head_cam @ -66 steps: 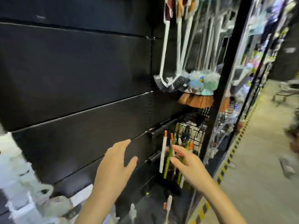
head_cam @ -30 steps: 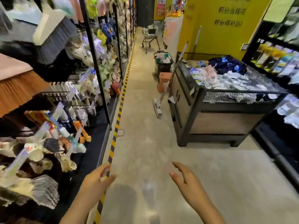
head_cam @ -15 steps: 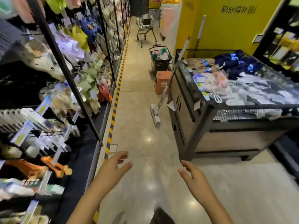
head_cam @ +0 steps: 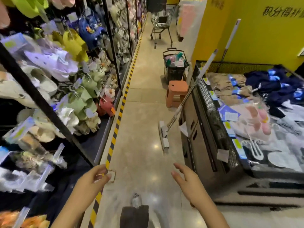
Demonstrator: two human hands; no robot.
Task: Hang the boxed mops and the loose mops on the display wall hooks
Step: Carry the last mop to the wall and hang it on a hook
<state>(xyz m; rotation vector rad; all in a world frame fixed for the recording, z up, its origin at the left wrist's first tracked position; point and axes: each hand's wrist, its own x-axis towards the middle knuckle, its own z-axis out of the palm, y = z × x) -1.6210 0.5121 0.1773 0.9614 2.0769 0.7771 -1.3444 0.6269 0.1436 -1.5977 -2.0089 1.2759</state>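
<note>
Leaning against the bin table point(head_cam: 199, 129), two loose mops are showing: one flat mop point(head_cam: 179, 109) is standing with its head on the aisle floor point(head_cam: 141, 153), and a second mop handle point(head_cam: 231, 37) is rising behind the bin. Both hands are hanging empty, the left hand point(head_cam: 92, 180) and right hand point(head_cam: 189, 183) with fingers relaxed. One shopping cart point(head_cam: 162, 25), one black basket point(head_cam: 175, 66) and one orange stool point(head_cam: 176, 92) are sitting farther along.
</note>
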